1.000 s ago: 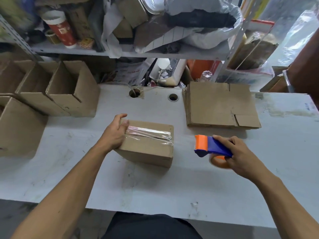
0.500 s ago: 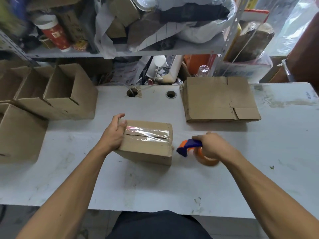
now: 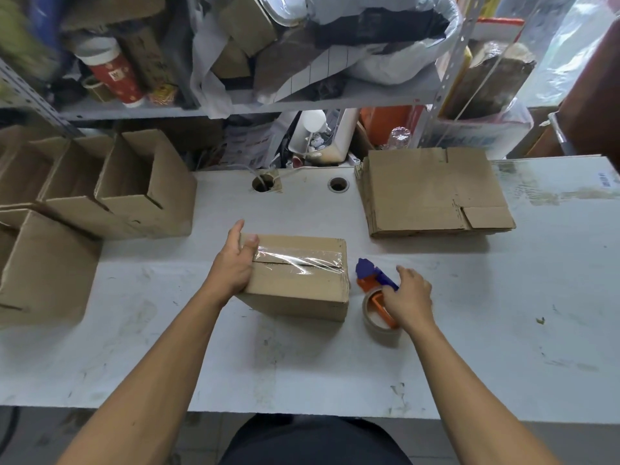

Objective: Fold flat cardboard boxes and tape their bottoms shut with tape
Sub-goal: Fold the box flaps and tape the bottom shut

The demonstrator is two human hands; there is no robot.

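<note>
Over at the tabletop's (image 3: 503, 330) left edge sit some open folded boxes (image 3: 147, 189). Mid-table, the left hand (image 3: 235, 266) grips the left end of the taped box (image 3: 298, 276), thumb on top over the clear tape. Just right of it lies the tape dispenser (image 3: 375, 290); the right hand (image 3: 407, 298) rests on it with relaxed fingers. A flat cardboard stack (image 3: 432, 193) sits by the far edge, right side.

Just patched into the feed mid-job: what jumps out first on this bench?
Centre stage, the taped box sits on the white table, clear tape across its seam, the left hand gripping its left end. Just right of it lies the blue-and-orange tape dispenser, the right hand resting on it. Flat cardboard is stacked far right, open boxes far left.
</note>
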